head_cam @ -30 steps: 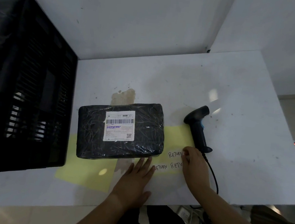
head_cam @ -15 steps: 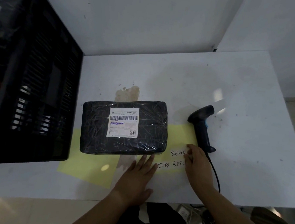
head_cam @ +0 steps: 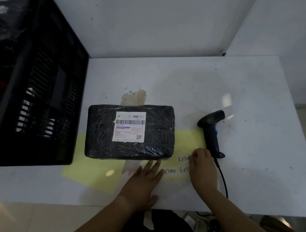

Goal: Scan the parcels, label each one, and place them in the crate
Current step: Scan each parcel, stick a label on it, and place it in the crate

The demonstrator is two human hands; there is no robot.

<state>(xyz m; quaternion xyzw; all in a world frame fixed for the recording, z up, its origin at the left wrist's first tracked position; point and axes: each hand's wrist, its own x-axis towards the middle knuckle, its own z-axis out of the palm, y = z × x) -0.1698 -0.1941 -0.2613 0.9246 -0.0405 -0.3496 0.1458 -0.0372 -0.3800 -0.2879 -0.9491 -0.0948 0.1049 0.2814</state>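
A black plastic-wrapped parcel [head_cam: 130,131] with a white shipping label [head_cam: 129,126] lies flat in the middle of the white table [head_cam: 215,88]. Just in front of it my left hand [head_cam: 142,183] rests flat, fingers spread, on a sheet with handwritten RETURN labels [head_cam: 177,166]. My right hand [head_cam: 203,168] has its fingertips curled on the right part of that sheet, over one label; whether it pinches the label is hidden. A black barcode scanner [head_cam: 211,132] lies just beyond my right hand. The black slatted crate [head_cam: 35,79] stands at the left.
A yellow paper sheet [head_cam: 92,169] lies under the parcel and the labels. The scanner's black cable [head_cam: 223,179] runs off the near table edge. A brown stain [head_cam: 134,96] marks the table behind the parcel. White walls close the back and right.
My right hand's fingers have crept slightly left over the RETURN labels. The view has shifted a little; parcel, scanner and left hand stay where they were.
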